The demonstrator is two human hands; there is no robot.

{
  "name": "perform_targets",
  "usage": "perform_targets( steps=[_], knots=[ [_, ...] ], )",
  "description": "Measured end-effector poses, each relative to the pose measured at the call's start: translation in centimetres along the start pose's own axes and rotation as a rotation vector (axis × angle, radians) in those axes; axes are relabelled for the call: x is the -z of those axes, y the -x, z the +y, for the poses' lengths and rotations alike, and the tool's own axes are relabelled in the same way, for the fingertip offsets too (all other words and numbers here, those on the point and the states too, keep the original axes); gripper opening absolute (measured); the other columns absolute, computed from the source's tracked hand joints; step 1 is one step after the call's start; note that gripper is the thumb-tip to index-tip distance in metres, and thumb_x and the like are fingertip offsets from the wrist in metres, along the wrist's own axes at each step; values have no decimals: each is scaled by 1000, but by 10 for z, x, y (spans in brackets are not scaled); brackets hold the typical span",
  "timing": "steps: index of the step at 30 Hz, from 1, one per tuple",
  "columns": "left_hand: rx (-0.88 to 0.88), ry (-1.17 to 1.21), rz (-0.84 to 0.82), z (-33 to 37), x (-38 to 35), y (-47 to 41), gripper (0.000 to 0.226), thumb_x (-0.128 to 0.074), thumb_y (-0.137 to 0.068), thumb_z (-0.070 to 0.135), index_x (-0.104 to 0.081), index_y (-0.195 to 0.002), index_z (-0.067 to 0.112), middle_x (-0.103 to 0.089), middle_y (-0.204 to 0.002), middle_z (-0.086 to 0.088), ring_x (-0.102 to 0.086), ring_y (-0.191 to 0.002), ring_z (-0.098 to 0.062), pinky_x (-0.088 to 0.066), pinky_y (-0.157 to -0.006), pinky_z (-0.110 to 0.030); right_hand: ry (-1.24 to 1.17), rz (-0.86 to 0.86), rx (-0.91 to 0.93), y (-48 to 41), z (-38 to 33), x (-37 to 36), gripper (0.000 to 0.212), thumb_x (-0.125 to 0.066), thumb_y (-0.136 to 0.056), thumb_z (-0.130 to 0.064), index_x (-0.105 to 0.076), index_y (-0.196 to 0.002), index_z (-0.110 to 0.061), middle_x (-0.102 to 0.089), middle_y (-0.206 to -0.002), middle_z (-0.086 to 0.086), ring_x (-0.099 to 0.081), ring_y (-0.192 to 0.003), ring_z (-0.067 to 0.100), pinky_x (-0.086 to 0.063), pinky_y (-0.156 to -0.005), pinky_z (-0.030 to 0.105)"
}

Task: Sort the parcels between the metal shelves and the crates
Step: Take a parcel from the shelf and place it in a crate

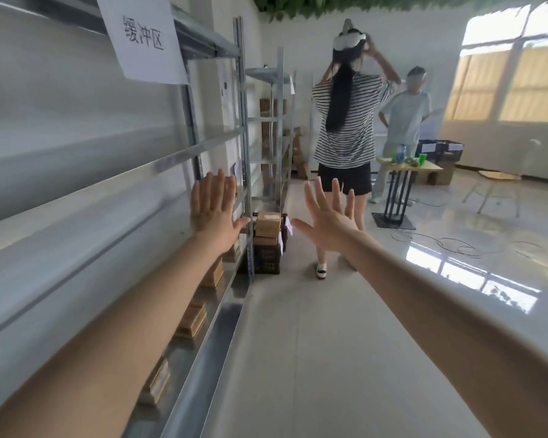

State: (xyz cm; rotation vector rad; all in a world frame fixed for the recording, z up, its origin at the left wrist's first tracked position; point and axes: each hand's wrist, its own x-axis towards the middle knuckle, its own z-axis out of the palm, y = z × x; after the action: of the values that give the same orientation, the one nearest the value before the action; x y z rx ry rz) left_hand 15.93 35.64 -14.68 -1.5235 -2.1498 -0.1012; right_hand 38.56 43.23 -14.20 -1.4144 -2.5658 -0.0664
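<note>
Head view: both hands out front, left hand (212,210) and right hand (326,219) spread wide, holding nothing, likely a pose before starting. Parcels (192,317) sit low on the shelf (203,147) at left; more top the crate (266,259) beyond.

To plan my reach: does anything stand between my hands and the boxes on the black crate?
Nothing visible does. The boxes show between the left hand and right hand; a person stands right of the crate.
</note>
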Motion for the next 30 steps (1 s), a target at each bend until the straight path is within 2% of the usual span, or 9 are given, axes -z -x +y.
perform_targets(
  steps=[9,13,19,27,30],
  knots=[
    [75,-57,-29,38,-76,-174,88,-11,-95,67,42,-141,14,42,-151,-13,34,-143,-30,23,-114,-49,17,25,93,-206,89,-26,82,-18,-99,-66,26,-154,-24,35,-159,-2,38,-142,32,25,-113,59],
    [100,-56,-100,45,-110,-223,88,-8,-94,69,38,-145,14,43,-151,-12,35,-142,-30,22,-115,-49,-37,-19,130,-277,100,-45,82,-21,-99,-65,26,-154,-25,35,-159,-2,39,-141,31,25,-113,58],
    [152,-82,-115,43,-168,-321,85,-8,-96,66,36,-146,13,43,-150,-12,32,-144,-30,15,-119,-50,-24,2,217,-396,106,-79,83,-20,-98,-66,25,-154,-25,37,-158,-2,38,-142,33,27,-110,57],
    [177,-58,-138,51,-247,-493,86,-11,-97,66,41,-139,13,46,-146,-13,35,-141,-31,18,-117,-48,43,-1,227,-557,120,-112,82,-19,-98,-67,23,-155,-24,34,-160,0,35,-143,33,18,-117,61],
    [180,-19,-161,62,-273,-545,86,-11,-96,66,43,-135,13,47,-145,-13,39,-136,-30,19,-117,-47,27,-1,201,-612,142,-123,80,-15,-98,-67,24,-154,-25,33,-160,-1,35,-143,32,25,-114,57]
  ],
)
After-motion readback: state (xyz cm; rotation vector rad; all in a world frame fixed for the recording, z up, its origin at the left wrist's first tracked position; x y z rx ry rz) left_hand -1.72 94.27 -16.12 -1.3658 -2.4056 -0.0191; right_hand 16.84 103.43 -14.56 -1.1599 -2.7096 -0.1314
